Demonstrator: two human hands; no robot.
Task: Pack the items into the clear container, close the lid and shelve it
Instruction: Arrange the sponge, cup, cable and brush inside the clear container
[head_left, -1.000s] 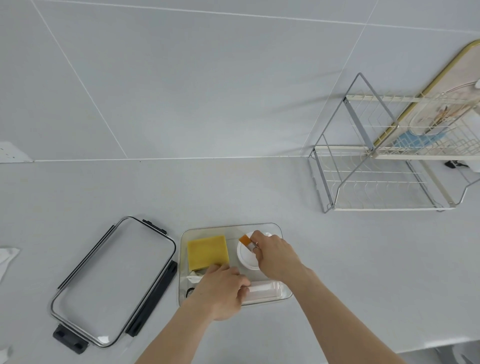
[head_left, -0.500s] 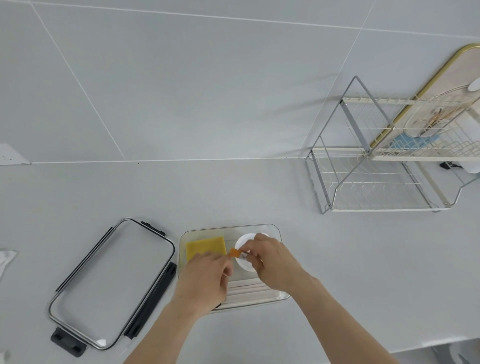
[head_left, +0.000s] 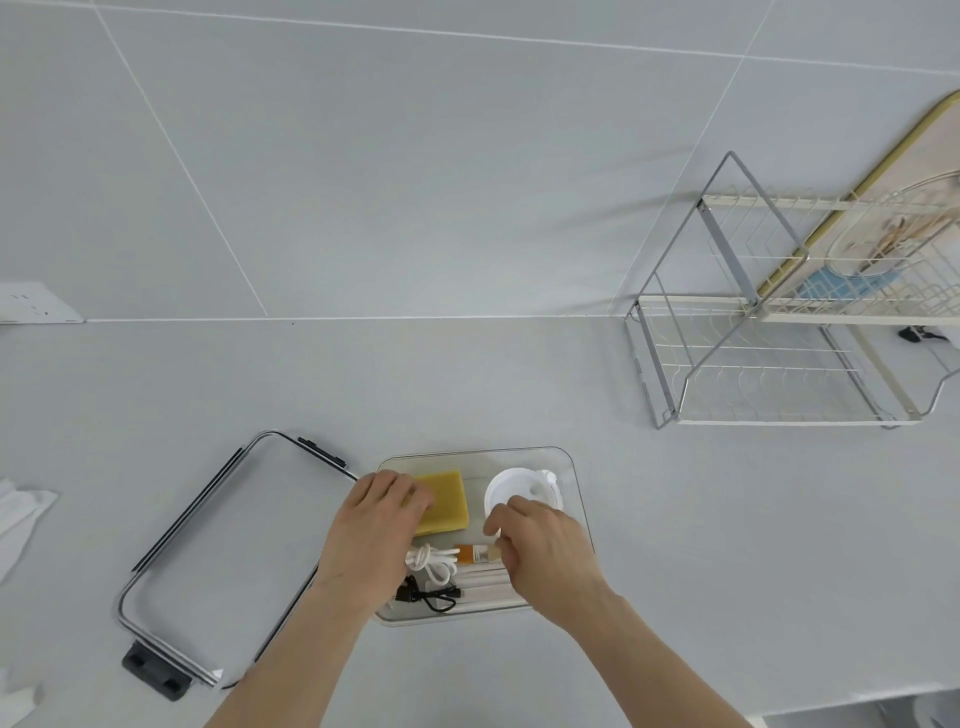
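Grey stone-look countertop (head_left: 467, 374) is spreading out beyond both hands, with a two-tier white wire rack (head_left: 769, 358) standing well apart, far off past the right hand and toward the wall. Lying flat just outside the left hand is the clear rectangular lid with dark clip latches (head_left: 228, 561), not yet on. Under both hands is sitting the clear rectangular plastic container (head_left: 576, 499), open and already holding the items. The left hand (head_left: 371, 535) is resting with its fingers curled loosely over the near corner of the yellow square sponge (head_left: 444, 499), pressing rather than gripping. The right hand (head_left: 545, 551) is pinching the bristle end of a small orange-handled brush (head_left: 470, 555) and appears to be laying it down between the hands. Beyond the right fingers is lying a round white plastic cap-like piece (head_left: 519, 493); nearer the wrists are lying pale flat sticks (head_left: 485, 582), a knotted white cord (head_left: 431, 564) and a thin black cable (head_left: 428, 597). To finish this step well, I would be setting the brush flat below the rim, keeping cords tucked inward, so the lid can be seating evenly.
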